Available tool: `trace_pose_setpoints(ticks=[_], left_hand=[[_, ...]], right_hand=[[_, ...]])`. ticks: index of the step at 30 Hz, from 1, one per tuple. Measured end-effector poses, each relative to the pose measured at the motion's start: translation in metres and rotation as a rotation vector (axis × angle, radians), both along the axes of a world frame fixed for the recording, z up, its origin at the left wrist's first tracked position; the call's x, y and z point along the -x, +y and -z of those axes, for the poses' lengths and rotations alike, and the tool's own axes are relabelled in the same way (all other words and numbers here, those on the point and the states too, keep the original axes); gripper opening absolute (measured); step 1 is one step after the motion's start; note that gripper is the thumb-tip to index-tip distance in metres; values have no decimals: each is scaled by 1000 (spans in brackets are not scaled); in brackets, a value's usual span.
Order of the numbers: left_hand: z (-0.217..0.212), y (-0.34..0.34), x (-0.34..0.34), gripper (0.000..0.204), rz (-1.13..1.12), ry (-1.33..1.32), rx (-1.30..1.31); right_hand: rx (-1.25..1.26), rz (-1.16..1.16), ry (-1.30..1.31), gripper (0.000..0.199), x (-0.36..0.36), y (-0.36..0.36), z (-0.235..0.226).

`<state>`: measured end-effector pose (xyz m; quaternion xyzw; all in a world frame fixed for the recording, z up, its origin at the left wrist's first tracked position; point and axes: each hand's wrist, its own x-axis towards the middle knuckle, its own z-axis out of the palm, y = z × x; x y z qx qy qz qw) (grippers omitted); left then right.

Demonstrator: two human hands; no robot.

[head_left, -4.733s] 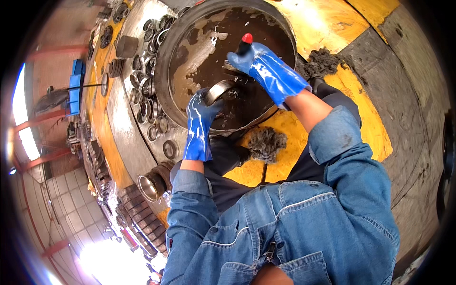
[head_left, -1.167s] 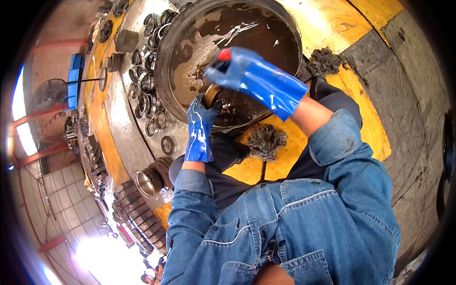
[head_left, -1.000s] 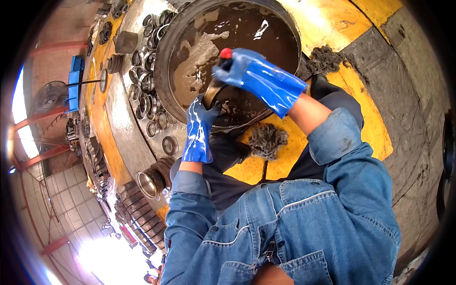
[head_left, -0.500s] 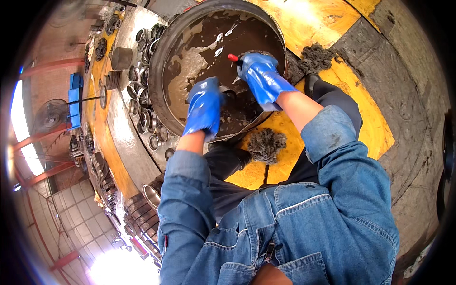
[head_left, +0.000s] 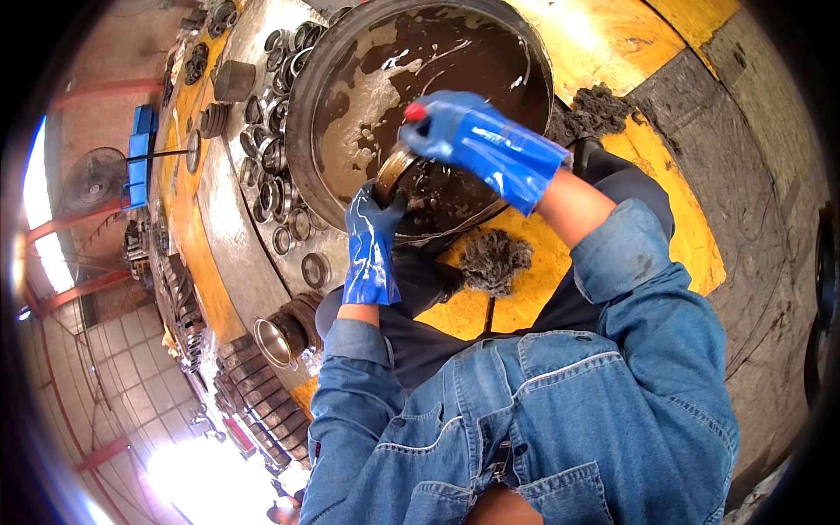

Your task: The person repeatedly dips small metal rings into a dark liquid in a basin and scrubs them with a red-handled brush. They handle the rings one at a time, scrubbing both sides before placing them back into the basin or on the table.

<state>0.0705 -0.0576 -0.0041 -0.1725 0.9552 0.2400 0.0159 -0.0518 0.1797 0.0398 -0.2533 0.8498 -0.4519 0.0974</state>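
A wide round tub point(head_left: 303, 131) of dark brown, murky liquid stands before me. My left hand point(head_left: 372, 229), in a blue rubber glove, is closed on the near side of a wet metal ring point(head_left: 395, 170) held tilted over the liquid. My right hand point(head_left: 451, 131), gloved the same way, is closed round a tool with a red handle end point(head_left: 415, 112) at the ring's far side. The tool's working end is hidden behind the right glove and the ring, so its kind does not show.
Several metal rings point(head_left: 273, 156) crowd the bench left of the tub. A metal cup-like part point(head_left: 276, 339) sits nearer me. A grey mop-like head point(head_left: 495, 262) rests on the yellow floor plate point(head_left: 674, 201) between my legs; dark shreds point(head_left: 599, 114) lie right of the tub.
The metal ring now shows above the liquid in my left hand, which has come nearer me. My right hand has moved left with the red-handled tool to meet it. The view has shifted slightly.
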Motion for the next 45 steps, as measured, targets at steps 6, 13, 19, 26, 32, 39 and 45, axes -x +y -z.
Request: trace_pose_setpoints(ticks=[6, 13, 19, 26, 32, 39, 45], left_hand=[[-11, 3, 11, 47, 2, -63, -12], [-11, -26, 58, 40, -108, -374, -541], [17, -45, 43, 42, 4, -193, -609], [3, -39, 44, 43, -50, -339, -438], [10, -50, 35, 43, -30, -309, -552], [-1, -41, 37, 38, -12, -321, -545], [-2, -46, 49, 38, 77, -272, -518]], right_hand=[[-156, 357, -150, 45, 11, 15, 64], [-218, 403, -511, 46, 26, 12, 55], [413, -87, -547, 51, -12, -10, -11], [35, 337, -580, 46, 14, -38, 40], [125, 86, -287, 46, 3, -37, 21], [157, 203, -580, 44, 1, -46, 17], [-99, 364, -499, 47, 14, -15, 52]])
